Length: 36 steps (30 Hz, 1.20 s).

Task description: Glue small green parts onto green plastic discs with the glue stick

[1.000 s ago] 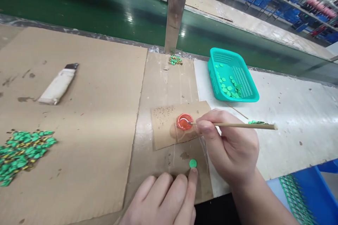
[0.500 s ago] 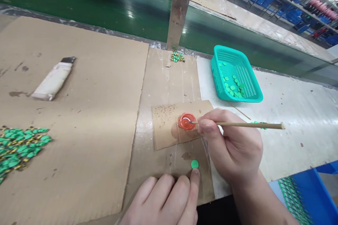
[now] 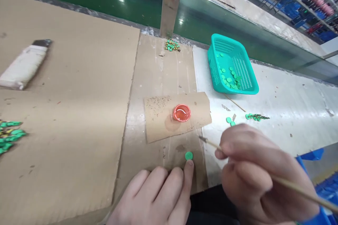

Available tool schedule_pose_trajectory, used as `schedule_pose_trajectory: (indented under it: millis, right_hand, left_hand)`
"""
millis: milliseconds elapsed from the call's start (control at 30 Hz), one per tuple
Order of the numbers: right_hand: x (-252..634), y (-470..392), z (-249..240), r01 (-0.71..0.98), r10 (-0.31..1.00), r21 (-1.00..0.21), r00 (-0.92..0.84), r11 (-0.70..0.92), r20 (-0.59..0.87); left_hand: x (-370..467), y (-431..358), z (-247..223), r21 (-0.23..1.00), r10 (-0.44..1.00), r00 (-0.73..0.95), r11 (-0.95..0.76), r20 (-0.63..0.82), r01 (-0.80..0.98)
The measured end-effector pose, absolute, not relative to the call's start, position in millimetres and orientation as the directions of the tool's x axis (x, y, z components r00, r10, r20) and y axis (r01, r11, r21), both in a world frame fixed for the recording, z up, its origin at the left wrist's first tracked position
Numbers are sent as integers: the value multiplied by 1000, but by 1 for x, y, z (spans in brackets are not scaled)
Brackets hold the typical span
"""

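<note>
Since half a second ago, my right grip (image 3: pixel 261 174) has taken the brush (image 3: pixel 212 143) out from the red cup (image 3: pixel 181 114) and has come back toward me, to the right. In the head view, this grip pinches the stick of the brush, whose length runs from its dark tip down to the right. From this tip, the green button (image 3: pixel 189 155) lies to the left and nearer to me, on the brown sheet (image 3: pixel 171 74); tip and button are apart. Being round, the button shows no long axis. My left grip (image 3: pixel 157 195) is the nearer one: its index fingertip touches the button's near edge. The other fingers are bent side by side, knuckles up; their tips are hidden, so I cannot tell whether they close on something. My right grip, somewhat blurred, points leftward and away from me.
</note>
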State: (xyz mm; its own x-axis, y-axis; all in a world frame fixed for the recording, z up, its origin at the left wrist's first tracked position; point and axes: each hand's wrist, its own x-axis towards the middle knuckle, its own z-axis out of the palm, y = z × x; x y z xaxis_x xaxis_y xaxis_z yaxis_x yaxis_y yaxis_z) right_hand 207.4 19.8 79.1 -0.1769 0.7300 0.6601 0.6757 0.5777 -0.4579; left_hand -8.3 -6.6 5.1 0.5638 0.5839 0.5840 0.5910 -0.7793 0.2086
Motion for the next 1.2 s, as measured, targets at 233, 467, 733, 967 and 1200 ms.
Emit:
schedule_pose_trajectory:
  millis: [233,467,733,967,1200]
  right_hand:
    - [214,-22,64,625,786,-519,-274,584,555]
    - [225,-29,62,609,827,-569,-320,553,462]
    - [211,-14,56,603,766,-533,-218,593,605]
    - [193,-8,47,641,708,-510,-74,573,702]
    - [205,-6,55,598,747,-539,-161,593,645]
  left_hand:
    - [-5,-12,-2,273,603,546,-777,582,567]
    - [-4,-5,7,290,601,568,-786,562,546]
    - [-3,-3,11,319,614,559,-780,558,539]
    - [-3,-5,10,316,615,555,-778,560,543]
    - [-5,-9,6,293,601,575,-788,555,541]
